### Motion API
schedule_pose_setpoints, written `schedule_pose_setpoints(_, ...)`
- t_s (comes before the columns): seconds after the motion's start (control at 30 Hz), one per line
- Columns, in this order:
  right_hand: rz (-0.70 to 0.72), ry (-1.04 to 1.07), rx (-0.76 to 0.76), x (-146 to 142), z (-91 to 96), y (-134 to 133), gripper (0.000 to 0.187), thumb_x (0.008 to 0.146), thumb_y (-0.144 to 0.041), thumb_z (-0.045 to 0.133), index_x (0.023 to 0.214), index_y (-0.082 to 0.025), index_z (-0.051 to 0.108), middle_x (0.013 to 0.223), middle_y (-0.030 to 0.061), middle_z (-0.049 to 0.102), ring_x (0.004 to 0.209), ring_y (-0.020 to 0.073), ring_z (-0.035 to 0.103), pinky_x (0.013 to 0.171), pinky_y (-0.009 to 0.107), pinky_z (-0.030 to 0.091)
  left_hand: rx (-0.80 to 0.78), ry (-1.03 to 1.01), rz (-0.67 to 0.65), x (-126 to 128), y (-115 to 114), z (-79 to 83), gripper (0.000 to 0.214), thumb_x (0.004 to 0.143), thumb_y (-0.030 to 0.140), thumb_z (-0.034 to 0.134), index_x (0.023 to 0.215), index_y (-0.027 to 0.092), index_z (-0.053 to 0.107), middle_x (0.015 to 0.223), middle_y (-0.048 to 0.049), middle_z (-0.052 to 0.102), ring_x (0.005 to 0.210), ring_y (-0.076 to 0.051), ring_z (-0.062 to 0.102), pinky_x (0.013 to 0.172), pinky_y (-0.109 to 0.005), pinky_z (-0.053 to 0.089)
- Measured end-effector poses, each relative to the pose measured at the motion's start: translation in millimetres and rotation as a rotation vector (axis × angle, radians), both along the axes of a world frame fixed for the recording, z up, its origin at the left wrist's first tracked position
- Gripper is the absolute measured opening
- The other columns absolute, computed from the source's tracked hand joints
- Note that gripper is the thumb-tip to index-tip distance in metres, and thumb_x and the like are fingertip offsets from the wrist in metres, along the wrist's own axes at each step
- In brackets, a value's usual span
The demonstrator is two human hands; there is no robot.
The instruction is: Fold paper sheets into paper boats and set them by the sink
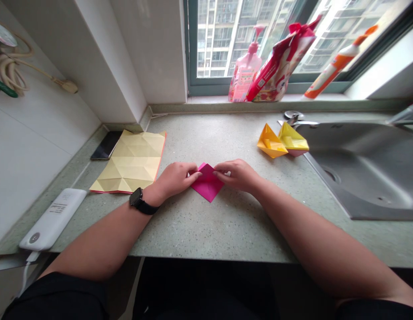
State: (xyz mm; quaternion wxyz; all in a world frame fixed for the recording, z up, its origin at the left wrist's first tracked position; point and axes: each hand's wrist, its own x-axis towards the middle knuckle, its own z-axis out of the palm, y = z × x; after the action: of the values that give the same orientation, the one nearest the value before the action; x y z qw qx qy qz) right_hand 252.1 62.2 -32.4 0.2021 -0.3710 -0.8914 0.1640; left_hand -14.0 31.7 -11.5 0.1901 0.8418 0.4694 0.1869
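Your left hand [174,180] and your right hand [236,174] meet at a folded magenta paper [208,183], which lies as a diamond on the speckled stone surface [226,231], between your hands. Grip: neither hand is clenched; the fingertips [219,174] rest on the paper from either side, though you cannot tell whether they pinch it. Technique: keep both hands level and the pressure even, so the paper does not slide. A black watch [138,200] sits on your left wrist. Left of it lie a creased yellow paper sheet [133,162], a phone [106,145] and a white power bank [53,220]. Right and farther off stand two paper boats [281,141], beside a steel sink [356,169]. On the windowsill beyond stand a pink pump bottle [244,66], a red packet [281,62] and an orange-and-white tube [336,62]
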Motion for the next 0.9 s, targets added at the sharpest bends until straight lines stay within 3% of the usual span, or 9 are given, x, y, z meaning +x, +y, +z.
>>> schedule_pose_setpoints(0.27, -0.184, -0.044, -0.031, -9, -0.8, -1, 0.027, 0.103, -0.034, 0.060, 0.078, -0.024, 0.068, 0.072, 0.0008, 0.066, 0.065, 0.0152, 0.054, 0.065, 0.033, 0.036, 0.008, 0.081, 0.085, 2, 6, -5.9, 0.034, 0.108, 0.037, 0.059, 0.080, 0.019, 0.069, 0.079, -0.0033, 0.072, 0.070, -0.017, 0.059, 0.066, -0.032, 0.036)
schedule_pose_setpoints(0.5, -0.255, -0.017, 0.026, -11, -7.1, 0, 0.018, 0.100, -0.030, 0.067, 0.086, -0.024, 0.076, 0.102, 0.0084, 0.072, 0.093, 0.0232, 0.067, 0.086, 0.037, 0.052, 0.116, 0.233, 0.096, 4, 10, -10.2, 0.037, 0.108, 0.039, 0.063, 0.077, 0.019, 0.066, 0.085, -0.0057, 0.071, 0.081, -0.022, 0.062, 0.075, -0.036, 0.042)
schedule_pose_setpoints(0.7, -0.280, -0.047, 0.090, -13, -15.5, 3, 0.014, 0.098, -0.029, 0.071, 0.085, -0.024, 0.076, 0.108, 0.0111, 0.070, 0.100, 0.0273, 0.065, 0.095, 0.044, 0.053, 0.205, 0.255, 0.098, 5, 11, -18.1, 0.022, 0.106, 0.038, 0.067, 0.098, 0.018, 0.072, 0.105, -0.0103, 0.074, 0.099, -0.028, 0.066, 0.089, -0.042, 0.050)
schedule_pose_setpoints(0.8, -0.280, -0.049, 0.112, -12, -18.6, 4, 0.010, 0.096, -0.027, 0.072, 0.087, -0.024, 0.075, 0.110, 0.0111, 0.070, 0.102, 0.0282, 0.065, 0.095, 0.045, 0.053, 0.266, 0.194, -0.001, 4, 10, -22.0, 0.020, 0.107, 0.033, 0.065, 0.118, 0.019, 0.073, 0.127, -0.0121, 0.073, 0.116, -0.029, 0.066, 0.100, -0.044, 0.052)
schedule_pose_setpoints(0.9, -0.283, -0.050, 0.118, -11, -20.4, 5, 0.006, 0.095, -0.026, 0.072, 0.091, -0.025, 0.075, 0.111, 0.0108, 0.070, 0.104, 0.0287, 0.064, 0.096, 0.045, 0.053, 0.296, 0.137, -0.138, 3, 10, -24.4, 0.022, 0.111, 0.028, 0.057, 0.125, 0.023, 0.074, 0.142, -0.0087, 0.072, 0.130, -0.028, 0.064, 0.112, -0.047, 0.048)
